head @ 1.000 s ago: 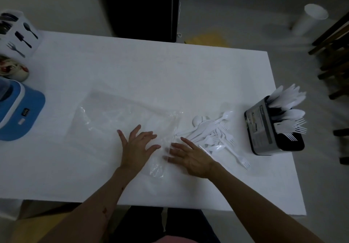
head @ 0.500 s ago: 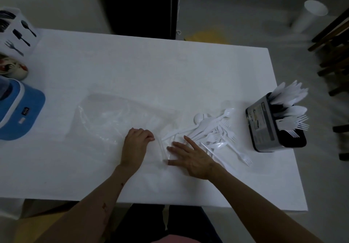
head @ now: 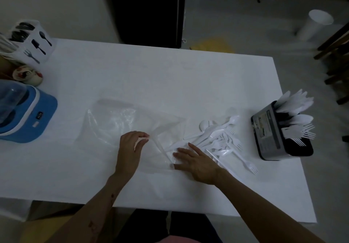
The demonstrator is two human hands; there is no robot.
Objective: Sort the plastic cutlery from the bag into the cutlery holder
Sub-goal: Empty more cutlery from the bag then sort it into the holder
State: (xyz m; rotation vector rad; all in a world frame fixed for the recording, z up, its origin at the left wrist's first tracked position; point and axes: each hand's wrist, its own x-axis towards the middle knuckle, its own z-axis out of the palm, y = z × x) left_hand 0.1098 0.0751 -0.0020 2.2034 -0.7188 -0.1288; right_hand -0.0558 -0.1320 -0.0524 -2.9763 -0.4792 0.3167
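1. Nearest the person, at about 6 o'clock on the white worktop (head: 151,76), the left hand (head: 131,148) is pinched on a fold of the clear plastic bag (head: 117,121), thumb and fingertips closed on the film near its mouth.
2. Just beside it toward 4 o'clock, the right hand (head: 196,162) lies flat with spread fingers, grasping nothing; it presses down on the bag's edge where the film meets the cutlery.
3. The bag, lying from the centre toward 9 o'clock, looks flat and empty, so emptying it seems done. A faint piece may lie under the film near the mouth, but I cannot tell.
4. At about 3 o'clock of the hands, touching the right fingertips, lies the loose pile of white cutlery (head: 217,138): forks and spoons tangled together, with one fork (head: 249,167) trailing toward 4 o'clock. This pile is what is left to sort.
5. Farther out at 3 o'clock, near the worktop's right edge, stands the dark cutlery holder (head: 272,135). It already carries upright knives, spoons and forks in separate bunches, so I judge the sorting well begun but not finished.
6. At the far 10 o'clock corner sit a white caddy (head: 32,42) printed with cutlery symbols, a small cup and a blue appliance (head: 28,118), apart from the work.
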